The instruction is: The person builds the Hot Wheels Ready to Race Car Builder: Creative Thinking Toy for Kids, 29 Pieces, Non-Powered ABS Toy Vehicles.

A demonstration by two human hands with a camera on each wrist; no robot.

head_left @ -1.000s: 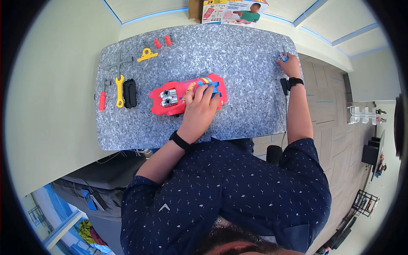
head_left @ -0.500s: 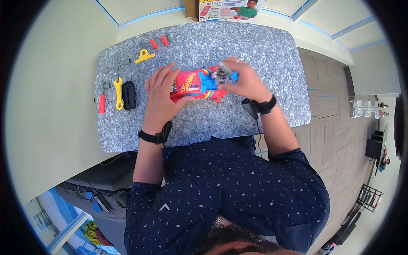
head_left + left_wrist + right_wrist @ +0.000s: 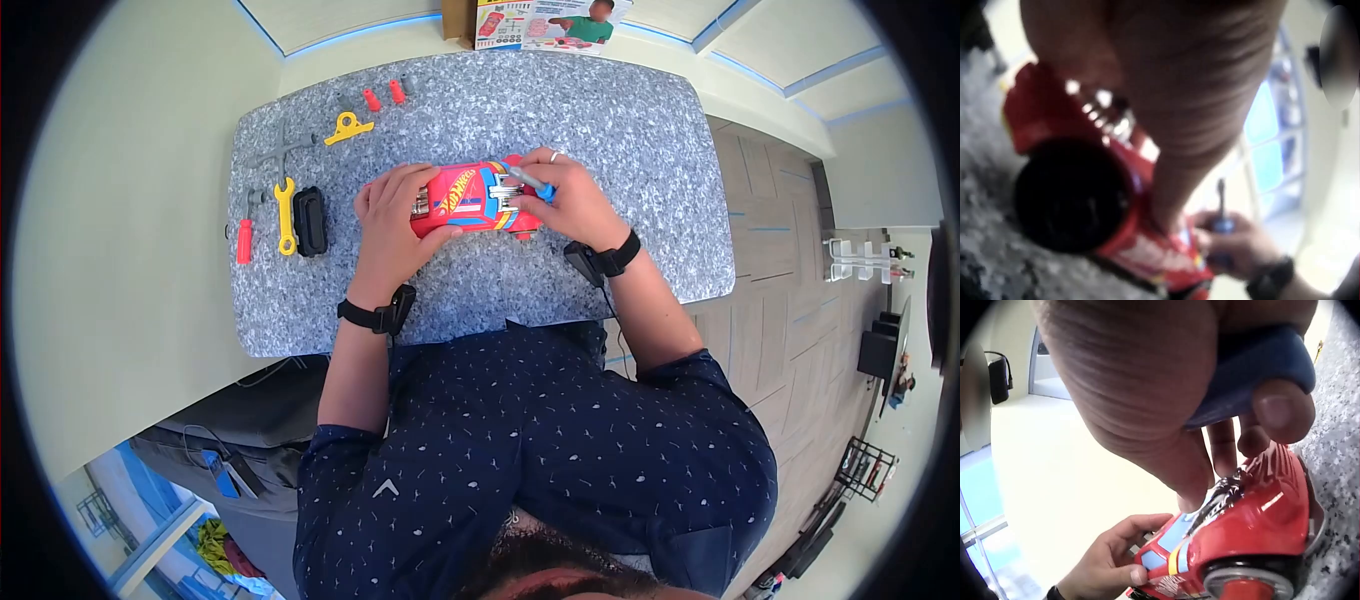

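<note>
A red toy car point(image 3: 462, 202) with Hot Wheels lettering lies on the speckled table. My left hand point(image 3: 392, 215) grips its left end, thumb along the near side and fingers over the far side. In the left wrist view a black wheel point(image 3: 1072, 200) is close by. At the car's right end, my right hand point(image 3: 582, 205) holds a blue-handled screwdriver point(image 3: 544, 191), its grey shaft pointing up and left. Thumb and fingertips of that hand are at a chrome engine piece point(image 3: 1219, 503), which sits on the blue part of the car.
On the left of the table point(image 3: 640, 200) lie a yellow wrench point(image 3: 286, 218), a black part point(image 3: 311, 221), a red-handled tool point(image 3: 244, 240) and a grey cross-shaped wrench point(image 3: 283, 150). Farther back are a yellow bracket point(image 3: 348, 128) and red pieces point(image 3: 397, 92). A printed box point(image 3: 550, 25) stands behind.
My right hand has come from the table's right edge to the car, bringing the screwdriver and chrome piece, which is now on the car. My left hand has shifted to the car's left end.
</note>
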